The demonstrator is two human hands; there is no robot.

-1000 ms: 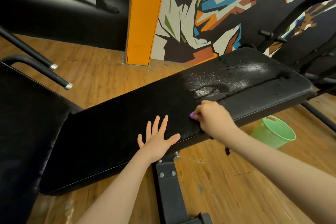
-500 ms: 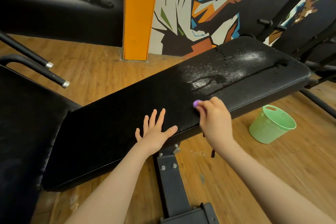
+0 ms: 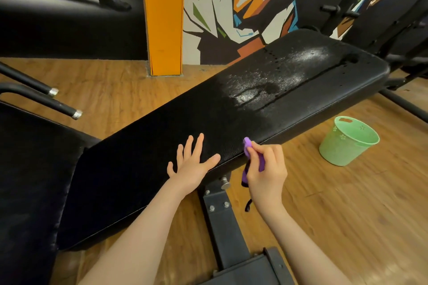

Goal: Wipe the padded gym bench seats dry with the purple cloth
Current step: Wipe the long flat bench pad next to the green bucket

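Note:
A long black padded bench pad (image 3: pixel 162 136) runs from lower left to upper right. Its far half glistens with water drops and streaks (image 3: pixel 266 90). My left hand (image 3: pixel 192 162) lies flat on the pad's near edge, fingers spread. My right hand (image 3: pixel 266 166) grips the bunched purple cloth (image 3: pixel 249 146) just off the pad's near edge; the cloth's tip touches the edge and a strip hangs down below my fist. A second black pad (image 3: pixel 30 180) fills the lower left.
A green plastic bucket (image 3: pixel 347 141) stands on the wooden floor right of the bench. The bench's grey steel leg (image 3: pixel 222 222) runs down between my arms. Two black bars with metal ends (image 3: pixel 53 104) jut in at left. More gym frames (image 3: pixel 403 62) stand at right.
My right hand has drawn the cloth back off the pad top to its near edge and turned, showing more of the cloth. My left hand has stayed flat in place.

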